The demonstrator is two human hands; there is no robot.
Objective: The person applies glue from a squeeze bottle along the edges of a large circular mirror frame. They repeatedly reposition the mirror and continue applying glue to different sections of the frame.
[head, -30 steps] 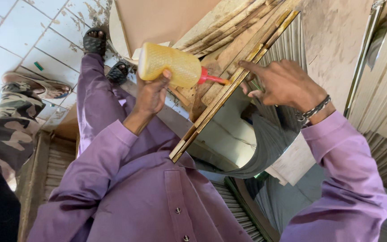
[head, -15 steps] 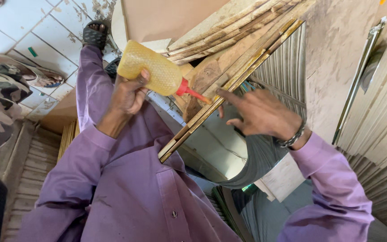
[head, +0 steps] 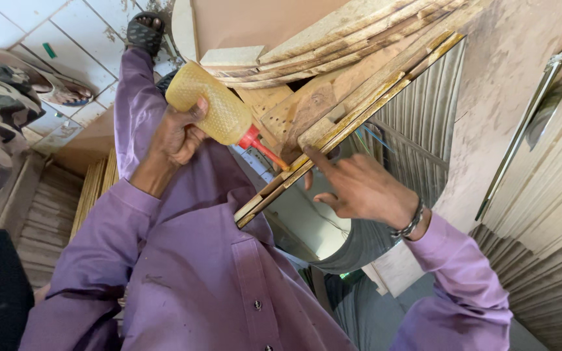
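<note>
L hand point(head: 175, 138) clamped round yellow glue bottle point(head: 211, 109), red nozzle point(head: 263, 149) tip touching edge of wood strip point(head: 352, 120). R hand point(head: 359, 188) open, fingers spread, index tip on same strip, just beside nozzle. Mirror point(head: 333, 214) under strip. Hands apart.

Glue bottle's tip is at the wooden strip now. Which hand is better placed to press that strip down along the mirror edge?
Right, probably. The right hand is free, its fingers already on the strip. The left hand is busy gripping the bottle.
</note>
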